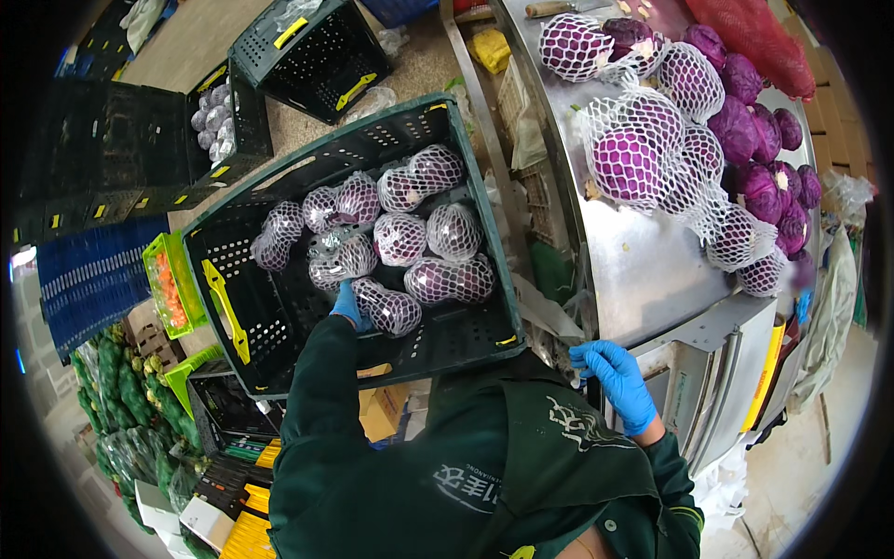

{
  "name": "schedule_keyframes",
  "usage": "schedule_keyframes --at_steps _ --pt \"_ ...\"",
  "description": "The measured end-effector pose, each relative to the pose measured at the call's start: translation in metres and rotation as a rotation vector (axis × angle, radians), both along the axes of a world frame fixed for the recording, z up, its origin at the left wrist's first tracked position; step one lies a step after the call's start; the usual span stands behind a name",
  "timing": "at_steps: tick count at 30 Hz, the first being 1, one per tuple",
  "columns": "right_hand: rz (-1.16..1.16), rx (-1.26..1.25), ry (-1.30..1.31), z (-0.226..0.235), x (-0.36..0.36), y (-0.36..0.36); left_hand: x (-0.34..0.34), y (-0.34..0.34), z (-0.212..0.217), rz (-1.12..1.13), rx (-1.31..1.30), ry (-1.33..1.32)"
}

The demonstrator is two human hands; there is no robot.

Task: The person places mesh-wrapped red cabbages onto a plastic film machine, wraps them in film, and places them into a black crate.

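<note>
A dark green crate (354,135) tilts across the view in front of me, with several netted, film-wrapped red cabbages inside. My left hand (348,304), in a blue glove, reaches over its near side and grips a wrapped red cabbage (389,311) at the near end. The crate and the cabbage hide part of its fingers. Outside the crate, by the corner of the steel table, my right hand (618,380) is gloved in blue too, its fingers curled together. Whether anything small sits between those fingertips is hidden.
Netted red cabbages (633,168) and bare red cabbages (759,191) lie on the steel table (643,279) at right, beside a red mesh sack (759,42) and a knife (554,8). Another crate (307,56) stands beyond; a lime-green crate (177,284) holds orange produce at left.
</note>
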State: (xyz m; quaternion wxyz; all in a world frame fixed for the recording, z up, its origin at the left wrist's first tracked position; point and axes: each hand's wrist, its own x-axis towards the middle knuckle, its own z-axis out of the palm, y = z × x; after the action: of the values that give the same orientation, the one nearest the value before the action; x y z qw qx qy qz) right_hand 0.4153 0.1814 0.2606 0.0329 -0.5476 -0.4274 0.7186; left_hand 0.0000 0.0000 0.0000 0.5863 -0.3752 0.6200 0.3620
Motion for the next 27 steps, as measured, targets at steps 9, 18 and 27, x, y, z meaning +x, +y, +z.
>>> schedule_keyframes --at_steps 9,18,27 --pt "0.05 -0.031 -0.017 -0.012 -0.003 -0.009 -0.02 -0.034 -0.09 -0.039 0.17 -0.004" --pt "0.114 0.047 -0.051 -0.018 -0.017 -0.005 0.008 0.029 -0.075 -0.247 -0.091 0.876" --pt "-0.068 0.499 -0.158 -0.009 0.0 0.033 0.008 0.012 -0.081 -0.553 -0.398 0.979"
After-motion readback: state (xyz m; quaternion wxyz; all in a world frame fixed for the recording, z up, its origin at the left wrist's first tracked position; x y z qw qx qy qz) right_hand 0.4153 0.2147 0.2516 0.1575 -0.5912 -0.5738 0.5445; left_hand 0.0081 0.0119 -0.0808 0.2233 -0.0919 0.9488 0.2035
